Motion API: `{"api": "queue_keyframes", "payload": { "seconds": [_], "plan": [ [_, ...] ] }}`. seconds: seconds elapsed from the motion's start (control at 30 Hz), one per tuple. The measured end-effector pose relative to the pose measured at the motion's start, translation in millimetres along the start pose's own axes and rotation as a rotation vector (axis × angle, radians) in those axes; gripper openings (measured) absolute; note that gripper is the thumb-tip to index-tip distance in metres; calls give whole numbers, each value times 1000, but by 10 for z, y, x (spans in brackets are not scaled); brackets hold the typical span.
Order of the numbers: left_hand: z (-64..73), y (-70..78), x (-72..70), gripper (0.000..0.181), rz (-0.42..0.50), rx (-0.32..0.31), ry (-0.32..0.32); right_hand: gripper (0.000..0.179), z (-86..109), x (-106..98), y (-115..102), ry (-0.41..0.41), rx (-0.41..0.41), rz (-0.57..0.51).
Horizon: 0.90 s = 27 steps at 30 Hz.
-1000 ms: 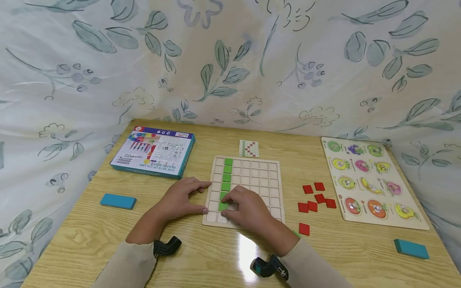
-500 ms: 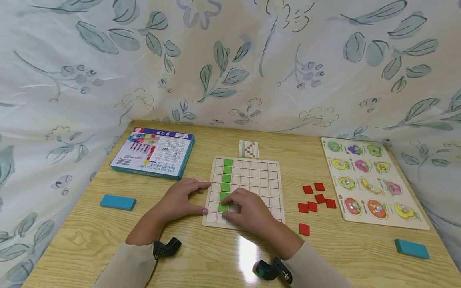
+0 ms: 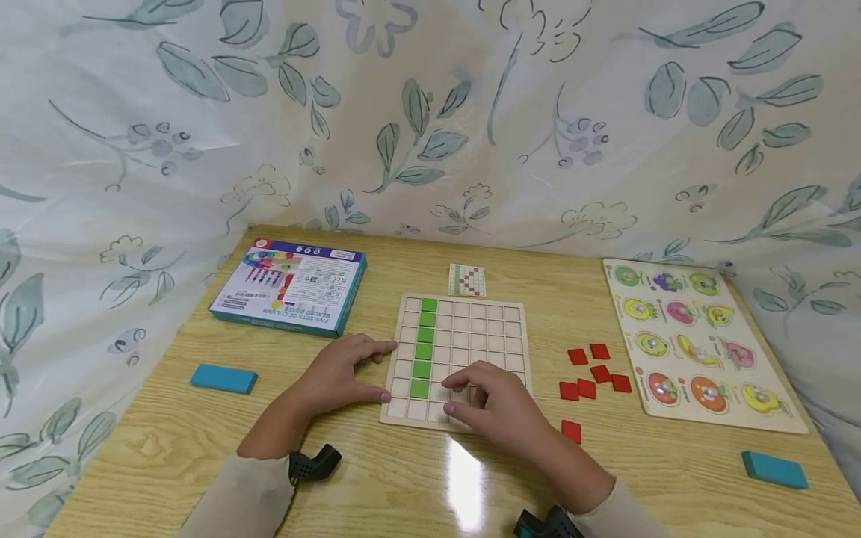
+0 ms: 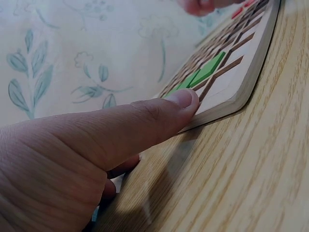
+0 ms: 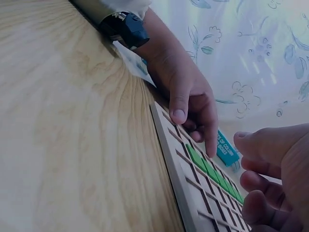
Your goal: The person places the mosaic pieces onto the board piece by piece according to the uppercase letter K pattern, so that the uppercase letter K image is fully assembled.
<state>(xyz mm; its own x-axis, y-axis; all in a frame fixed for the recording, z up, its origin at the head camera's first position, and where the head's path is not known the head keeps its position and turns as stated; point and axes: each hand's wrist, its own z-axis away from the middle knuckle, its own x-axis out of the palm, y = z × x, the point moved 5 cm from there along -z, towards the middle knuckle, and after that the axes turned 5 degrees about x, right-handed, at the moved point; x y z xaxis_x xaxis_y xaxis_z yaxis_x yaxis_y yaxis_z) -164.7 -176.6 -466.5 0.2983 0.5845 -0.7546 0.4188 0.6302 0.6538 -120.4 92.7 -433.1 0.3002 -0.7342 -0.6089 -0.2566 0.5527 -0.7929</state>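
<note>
A wooden grid board (image 3: 457, 427) lies on the table, with a column of several green square tiles (image 3: 424, 351) set in its second column from the left. My left hand (image 3: 339, 373) rests at the board's left edge, its thumb and index finger spread and touching the rim. In the left wrist view, the thumb (image 4: 181, 99) lies against that edge. Over the board's lower right part is my right hand (image 3: 498, 403), with thumb and index finger apart and nothing between them. It covers several grid cells. Beside the board, on the right, are several loose red tiles (image 3: 587, 388).
A small pattern card (image 3: 467, 280) lies behind the board. At the back left sits a purple and teal box (image 3: 289, 288), with a blue block (image 3: 224, 378) in front of it. A fruit puzzle board (image 3: 706, 340) and a teal block (image 3: 775, 469) lie on the right.
My right hand has come away from the lowest green tile and moved right and toward me. A green tile edge seen earlier beside the right wrist is now hidden. The left hand keeps its place.
</note>
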Motion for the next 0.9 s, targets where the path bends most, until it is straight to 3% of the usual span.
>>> {"api": "queue_keyframes", "payload": {
  "seconds": [0.33,0.57,0.77,0.9],
  "plan": [
    [19,5,11,78,-3,25,15,25,310,-157,173,70,-17,44],
    [12,8,19,78,-10,33,12,28,586,-319,325,136,54,118],
    [4,-14,17,80,-18,18,9,29,779,-415,418,176,38,152],
    [1,-14,20,79,-22,28,9,29,881,-481,478,199,88,167]
  ]
}}
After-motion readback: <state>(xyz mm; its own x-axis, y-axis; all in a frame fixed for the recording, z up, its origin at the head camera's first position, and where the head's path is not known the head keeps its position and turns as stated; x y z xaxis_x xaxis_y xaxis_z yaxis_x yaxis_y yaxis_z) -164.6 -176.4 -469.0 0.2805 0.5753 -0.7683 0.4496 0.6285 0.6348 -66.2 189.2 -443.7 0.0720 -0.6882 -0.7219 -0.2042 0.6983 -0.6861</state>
